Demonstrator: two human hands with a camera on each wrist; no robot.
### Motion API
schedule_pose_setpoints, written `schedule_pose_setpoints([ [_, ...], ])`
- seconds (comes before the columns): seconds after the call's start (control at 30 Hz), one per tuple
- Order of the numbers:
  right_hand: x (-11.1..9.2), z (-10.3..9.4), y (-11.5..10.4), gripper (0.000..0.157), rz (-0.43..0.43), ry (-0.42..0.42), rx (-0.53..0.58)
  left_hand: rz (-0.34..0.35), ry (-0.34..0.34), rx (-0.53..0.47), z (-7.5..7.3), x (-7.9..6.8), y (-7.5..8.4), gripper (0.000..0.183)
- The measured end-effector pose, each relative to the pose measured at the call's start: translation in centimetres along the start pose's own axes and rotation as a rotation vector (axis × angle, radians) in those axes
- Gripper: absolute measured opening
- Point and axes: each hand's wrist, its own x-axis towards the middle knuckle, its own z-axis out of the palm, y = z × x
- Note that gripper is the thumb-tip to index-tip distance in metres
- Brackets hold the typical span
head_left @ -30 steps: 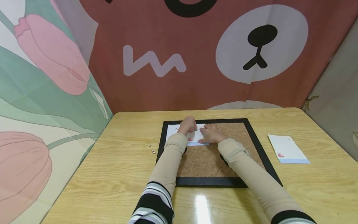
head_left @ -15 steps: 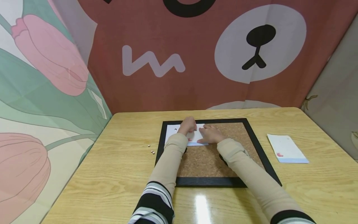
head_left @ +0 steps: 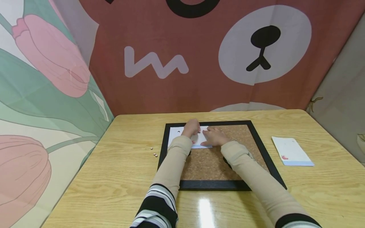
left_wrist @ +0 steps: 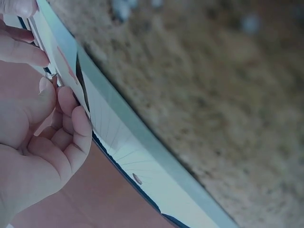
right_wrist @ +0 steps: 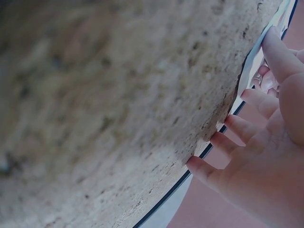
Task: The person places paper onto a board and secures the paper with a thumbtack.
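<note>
My left hand [head_left: 191, 128] is over the upper left of a cork board [head_left: 211, 164] in a black frame. Its thumb and index finger pinch a small shiny tack [left_wrist: 53, 76] against a white sheet of paper [head_left: 202, 138] with a pink print. Another white sheet [head_left: 174, 134] lies to the left, partly behind the left hand and sleeve, with a round metal tack [head_left: 178, 131] in it. My right hand [head_left: 215, 136] rests with spread fingers on the right edge of the sheet; in the right wrist view, thumb and index touch paper, other fingertips touch cork.
Several small metal tacks [head_left: 155, 155] lie on the wooden table [head_left: 128, 177] left of the board. A white notepad [head_left: 293, 152] with a pink print lies to the right. A printed cloth [head_left: 159, 95] hangs behind the table's far edge.
Both hands stay in almost the same place on the paper. The head view has shifted very slightly.
</note>
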Motion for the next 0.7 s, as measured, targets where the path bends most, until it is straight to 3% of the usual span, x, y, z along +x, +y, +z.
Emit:
schedule_pose_setpoints([
  [0.13, 0.0, -0.1, -0.1, 0.070, -0.003, 0.006, 0.003, 0.019, 0.021, 0.055, 0.0, -0.1, 0.2, 0.018],
  [0.23, 0.0, -0.1, -0.1, 0.069, -0.011, 0.011, 0.009, -0.019, -0.016, 0.068, 0.2, 1.1, 0.1, 0.015],
  [0.3, 0.1, -0.1, -0.1, 0.069, -0.017, 0.013, 0.009, -0.019, 0.001, 0.088, 0.5, 1.7, -0.1, 0.016],
  [0.47, 0.1, 0.0, -0.2, 0.069, -0.016, 0.012, 0.008, 0.059, 0.101, 0.114, 6.4, 9.4, -4.2, 0.020],
  [0.53, 0.0, 0.0, -0.2, 0.069, -0.013, 0.012, 0.011, 0.049, 0.089, 0.112, 9.4, 13.3, -6.1, 0.018],
  [0.6, -0.1, 0.0, -0.2, 0.069, -0.010, 0.011, 0.016, 0.056, 0.102, 0.131, 10.5, 14.5, -6.6, 0.017],
  [0.7, -0.1, 0.1, -0.2, 0.069, -0.004, 0.009, 0.024, 0.051, 0.082, 0.137, 10.5, 14.4, -6.5, 0.015],
])
